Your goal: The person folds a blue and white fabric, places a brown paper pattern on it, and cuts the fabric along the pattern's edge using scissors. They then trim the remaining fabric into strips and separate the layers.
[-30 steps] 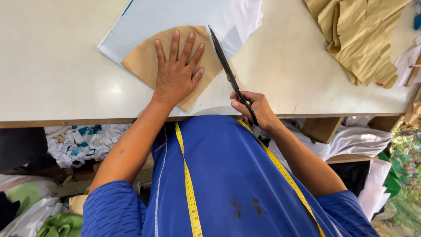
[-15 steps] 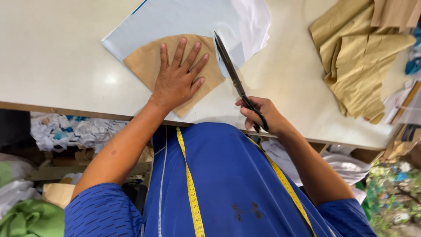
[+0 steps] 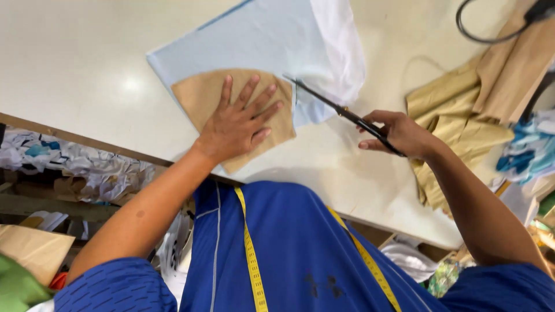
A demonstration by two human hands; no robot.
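Note:
My left hand (image 3: 238, 122) lies flat, fingers spread, on a tan paper pattern piece (image 3: 199, 94) that rests on pale blue fabric (image 3: 254, 40) on the white table (image 3: 69, 63). My right hand (image 3: 399, 134) grips the handles of long black scissors (image 3: 332, 107). The blades point toward the pattern's right edge, with the tip at the edge of the blue fabric. A yellow measuring tape (image 3: 252, 260) hangs around my neck over my blue shirt.
Crumpled tan fabric (image 3: 457, 124) lies on the table to the right, with brown paper (image 3: 514, 63) and a black cable (image 3: 491, 26) above it. Patterned cloth (image 3: 529, 147) sits at the far right. Cloth scraps (image 3: 87, 167) fill the shelf under the table.
The view has shifted and moved closer. My right hand has lifted from the table edge and brought the scissors' tip to the fabric beside the pattern. My left hand stays pressed on the pattern.

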